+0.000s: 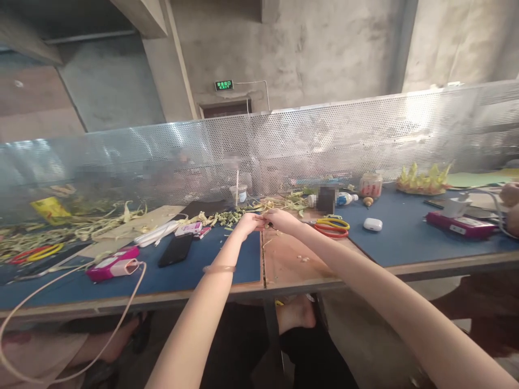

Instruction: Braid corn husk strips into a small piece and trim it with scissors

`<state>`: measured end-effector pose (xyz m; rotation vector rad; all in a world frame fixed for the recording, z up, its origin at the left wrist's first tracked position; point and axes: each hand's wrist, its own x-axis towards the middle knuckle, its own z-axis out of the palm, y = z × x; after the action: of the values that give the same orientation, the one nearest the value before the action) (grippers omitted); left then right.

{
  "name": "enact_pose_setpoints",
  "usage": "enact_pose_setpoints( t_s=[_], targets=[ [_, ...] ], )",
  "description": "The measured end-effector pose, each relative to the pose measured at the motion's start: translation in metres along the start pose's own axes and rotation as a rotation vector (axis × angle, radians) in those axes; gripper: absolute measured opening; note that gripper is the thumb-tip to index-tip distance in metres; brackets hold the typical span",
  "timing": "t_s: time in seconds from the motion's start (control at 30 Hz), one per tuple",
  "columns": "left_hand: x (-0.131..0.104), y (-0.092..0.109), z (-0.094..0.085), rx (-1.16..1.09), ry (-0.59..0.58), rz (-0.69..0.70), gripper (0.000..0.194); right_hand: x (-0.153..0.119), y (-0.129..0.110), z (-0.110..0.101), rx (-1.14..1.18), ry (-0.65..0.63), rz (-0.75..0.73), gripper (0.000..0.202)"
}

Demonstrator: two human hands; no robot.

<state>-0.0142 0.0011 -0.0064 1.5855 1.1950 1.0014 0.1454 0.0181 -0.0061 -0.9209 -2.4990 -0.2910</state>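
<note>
Both arms reach forward over the table, and the hands meet above the seam in its top. My left hand [250, 222] has its fingers closed toward the right hand's fingertips. Pinched against it from the other side is my right hand [279, 218]. Whatever lies between the fingertips is too small to make out. Just behind and left of the hands is a heap of small green plant pieces [230, 217]. Pale green leafy stalks [294, 203] lie behind the right hand. Scissors with red and yellow handles [332, 226] rest to its right.
A black phone [175, 250] and a magenta box with a cable [113, 265] lie at left. A white earbud case [372, 224], a jar [370, 185] and another magenta box [460, 224] stand at right. A perforated metal screen [284, 140] runs behind. Another person's hand [510, 194] shows far right.
</note>
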Motion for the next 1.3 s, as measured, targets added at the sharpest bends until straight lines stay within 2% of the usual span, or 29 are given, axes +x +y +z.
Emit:
enact_pose_setpoints(
  t_s=[0.2,0.47,0.77,1.03,1.3],
  targets=[
    [0.000,0.000,0.000,-0.052,-0.022,-0.029,0.030,-0.016,0.000,0.003,0.012,0.060,-0.041,0.018],
    [-0.004,0.004,0.000,-0.090,-0.087,-0.045,0.028,-0.017,0.001,0.006,0.086,0.175,-0.044,0.018],
    [-0.002,0.000,0.001,-0.119,-0.066,-0.050,0.029,-0.019,0.000,0.004,0.163,0.154,-0.096,0.017],
    [-0.002,0.003,0.003,-0.155,-0.055,-0.063,0.028,-0.019,0.005,0.009,0.217,0.189,-0.041,0.018],
    [0.002,-0.001,0.003,-0.227,0.030,-0.060,0.030,-0.019,-0.003,0.006,0.216,0.208,-0.008,0.017]
  ],
)
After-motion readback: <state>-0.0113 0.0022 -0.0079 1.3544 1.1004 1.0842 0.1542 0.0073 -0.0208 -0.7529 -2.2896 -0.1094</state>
